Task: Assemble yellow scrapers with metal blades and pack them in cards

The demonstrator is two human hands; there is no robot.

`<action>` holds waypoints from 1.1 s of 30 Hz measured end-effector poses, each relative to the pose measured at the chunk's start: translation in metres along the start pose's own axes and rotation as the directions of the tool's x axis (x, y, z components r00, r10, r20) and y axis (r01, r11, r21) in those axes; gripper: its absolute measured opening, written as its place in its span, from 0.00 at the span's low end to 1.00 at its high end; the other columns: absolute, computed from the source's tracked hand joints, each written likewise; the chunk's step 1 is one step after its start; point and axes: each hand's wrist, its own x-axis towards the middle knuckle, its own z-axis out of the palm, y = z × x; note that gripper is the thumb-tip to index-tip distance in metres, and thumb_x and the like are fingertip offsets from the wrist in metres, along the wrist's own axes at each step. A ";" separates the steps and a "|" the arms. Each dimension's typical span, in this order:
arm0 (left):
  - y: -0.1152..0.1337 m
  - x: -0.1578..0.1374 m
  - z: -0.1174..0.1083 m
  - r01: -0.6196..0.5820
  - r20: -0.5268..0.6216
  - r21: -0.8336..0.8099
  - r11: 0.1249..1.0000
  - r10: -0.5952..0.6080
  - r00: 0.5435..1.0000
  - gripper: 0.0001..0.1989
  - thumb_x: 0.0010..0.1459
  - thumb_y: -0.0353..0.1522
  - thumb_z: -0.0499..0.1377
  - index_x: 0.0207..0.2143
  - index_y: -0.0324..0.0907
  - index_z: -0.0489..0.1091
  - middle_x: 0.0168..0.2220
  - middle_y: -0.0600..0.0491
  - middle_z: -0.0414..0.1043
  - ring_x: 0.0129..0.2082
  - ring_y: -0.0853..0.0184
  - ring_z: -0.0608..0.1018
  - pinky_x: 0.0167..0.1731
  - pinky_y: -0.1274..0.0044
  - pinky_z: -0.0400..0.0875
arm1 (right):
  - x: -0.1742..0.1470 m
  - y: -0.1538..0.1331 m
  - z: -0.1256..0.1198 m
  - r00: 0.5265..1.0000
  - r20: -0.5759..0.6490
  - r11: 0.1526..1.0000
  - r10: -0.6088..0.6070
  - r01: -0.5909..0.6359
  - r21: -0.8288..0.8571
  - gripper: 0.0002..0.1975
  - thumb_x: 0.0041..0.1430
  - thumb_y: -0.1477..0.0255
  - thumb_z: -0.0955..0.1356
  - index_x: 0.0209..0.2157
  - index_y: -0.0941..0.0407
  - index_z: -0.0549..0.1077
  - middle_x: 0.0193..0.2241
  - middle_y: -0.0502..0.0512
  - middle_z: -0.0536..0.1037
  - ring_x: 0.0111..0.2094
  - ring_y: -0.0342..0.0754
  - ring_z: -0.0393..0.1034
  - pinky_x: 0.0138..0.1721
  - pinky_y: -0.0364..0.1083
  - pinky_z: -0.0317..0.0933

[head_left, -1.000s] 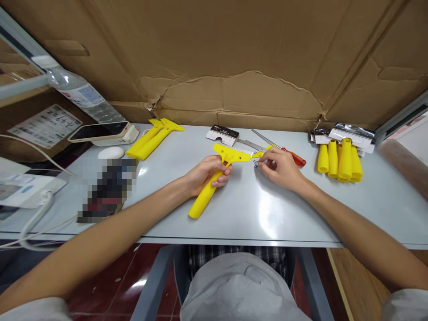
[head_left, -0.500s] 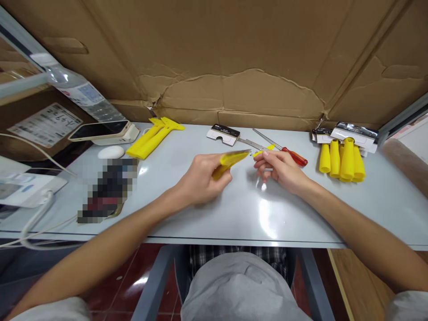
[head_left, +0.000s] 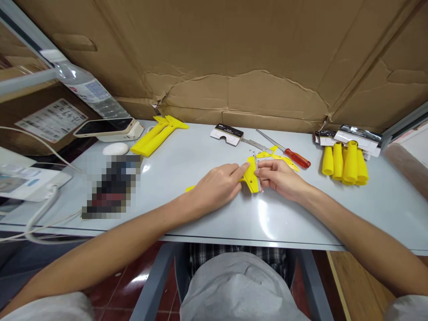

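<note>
A yellow scraper [head_left: 251, 177] lies on the grey table, its wide head pointing right. My left hand [head_left: 219, 185] is closed over its handle, the index finger pressing on the head; the handle's end shows past the wrist. At the head's right edge sits a thin metal blade [head_left: 258, 180], which my right hand [head_left: 279, 178] pinches between bent fingers. Just beyond the hands are loose yellow plates [head_left: 288, 163], a few tiny screws [head_left: 253, 151], a bare metal blade [head_left: 256, 145] and a screwdriver [head_left: 297, 158] with a red handle.
Two yellow scraper handles [head_left: 160, 136] lie at the back left. More yellow scrapers [head_left: 349, 162] with card packaging are stacked at right. A black-and-white card sleeve [head_left: 226, 134], a phone [head_left: 103, 127], a white mouse [head_left: 115, 149] and a water bottle [head_left: 88, 91] are also around.
The yellow scraper has gone from raised and tilted to flat on the table. My right hand has left the loose yellow plates and now grips the blade at the scraper's head.
</note>
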 end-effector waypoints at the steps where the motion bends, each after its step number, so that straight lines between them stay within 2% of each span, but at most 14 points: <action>1: 0.000 0.001 -0.003 0.020 0.000 -0.089 0.996 -0.020 1.000 0.26 0.67 0.27 0.58 0.67 0.35 0.71 0.47 0.39 0.82 0.45 0.52 0.84 0.46 0.65 0.78 | 0.001 0.001 0.000 1.000 -0.017 1.000 0.007 -0.008 -0.015 0.25 0.46 0.64 0.83 0.40 0.61 0.74 0.30 0.52 0.78 0.26 0.40 0.73 0.29 0.42 0.73; 3: -0.002 0.002 -0.008 0.086 0.011 -0.290 0.953 -0.087 0.996 0.25 0.66 0.29 0.61 0.65 0.40 0.74 0.49 0.42 0.84 0.47 0.55 0.85 0.48 0.67 0.78 | 0.002 0.003 -0.002 0.999 -0.039 0.999 0.017 -0.019 -0.045 0.24 0.46 0.66 0.82 0.41 0.61 0.74 0.31 0.53 0.80 0.26 0.40 0.73 0.30 0.43 0.73; 5: -0.005 0.003 -0.014 0.174 0.055 -0.464 0.868 -0.168 0.984 0.25 0.66 0.32 0.64 0.64 0.42 0.74 0.47 0.46 0.86 0.45 0.58 0.86 0.48 0.69 0.79 | 0.003 0.004 -0.003 1.000 -0.029 0.997 0.007 -0.009 -0.073 0.22 0.47 0.67 0.81 0.42 0.61 0.76 0.30 0.53 0.80 0.25 0.39 0.72 0.31 0.43 0.74; 7: -0.008 0.004 -0.017 0.235 0.092 -0.564 0.792 -0.222 0.971 0.27 0.66 0.36 0.67 0.65 0.41 0.74 0.45 0.47 0.87 0.43 0.59 0.87 0.48 0.70 0.80 | 0.003 0.004 -0.005 1.000 0.002 0.995 -0.010 0.010 -0.100 0.22 0.50 0.66 0.80 0.44 0.61 0.77 0.31 0.54 0.80 0.25 0.39 0.71 0.32 0.43 0.74; 9: -0.010 0.005 -0.018 0.243 0.095 -0.592 0.768 -0.233 0.968 0.27 0.66 0.39 0.68 0.65 0.40 0.75 0.44 0.47 0.87 0.43 0.60 0.87 0.47 0.71 0.81 | 0.002 0.003 -0.007 1.000 0.001 0.992 -0.024 0.023 -0.121 0.25 0.52 0.65 0.80 0.48 0.61 0.77 0.31 0.54 0.80 0.24 0.39 0.72 0.32 0.43 0.74; 14: -0.009 0.004 -0.015 0.169 0.023 -0.491 0.855 -0.181 0.983 0.21 0.68 0.35 0.64 0.62 0.41 0.78 0.49 0.46 0.87 0.44 0.59 0.87 0.49 0.70 0.79 | 0.001 -0.001 -0.007 0.998 -0.045 0.990 -0.037 0.031 -0.136 0.37 0.51 0.66 0.81 0.61 0.60 0.71 0.30 0.53 0.81 0.24 0.41 0.73 0.31 0.43 0.73; 17: -0.007 0.002 -0.011 0.097 -0.020 -0.387 0.917 -0.113 0.993 0.21 0.69 0.33 0.62 0.62 0.40 0.79 0.51 0.43 0.85 0.45 0.57 0.86 0.49 0.68 0.78 | 0.000 -0.001 -0.005 0.998 -0.040 0.990 -0.045 0.039 -0.136 0.40 0.51 0.64 0.82 0.62 0.61 0.70 0.30 0.53 0.81 0.24 0.42 0.74 0.31 0.44 0.73; 20: -0.008 0.000 -0.006 0.036 -0.045 -0.265 0.964 -0.049 0.998 0.22 0.68 0.32 0.61 0.63 0.40 0.78 0.46 0.42 0.84 0.42 0.57 0.84 0.45 0.69 0.76 | -0.001 -0.001 -0.004 0.998 -0.034 0.990 -0.056 0.051 -0.132 0.42 0.49 0.62 0.83 0.62 0.62 0.70 0.30 0.54 0.81 0.24 0.42 0.75 0.31 0.43 0.74; 25: -0.011 -0.001 -0.001 0.002 -0.052 -0.176 0.984 -0.011 0.999 0.23 0.69 0.33 0.60 0.64 0.39 0.76 0.44 0.41 0.81 0.40 0.57 0.82 0.43 0.69 0.74 | -0.002 0.001 -0.001 0.997 -0.043 0.994 -0.058 0.054 -0.095 0.44 0.46 0.60 0.85 0.61 0.61 0.70 0.31 0.55 0.81 0.26 0.44 0.77 0.32 0.44 0.76; 33: -0.012 0.001 -0.002 0.031 -0.062 -0.191 0.981 -0.043 0.997 0.23 0.67 0.31 0.62 0.63 0.39 0.76 0.45 0.42 0.82 0.41 0.58 0.82 0.45 0.69 0.75 | -0.002 0.003 0.003 0.997 -0.039 0.998 -0.063 0.061 -0.032 0.45 0.47 0.61 0.85 0.62 0.61 0.70 0.32 0.55 0.82 0.28 0.44 0.78 0.34 0.46 0.79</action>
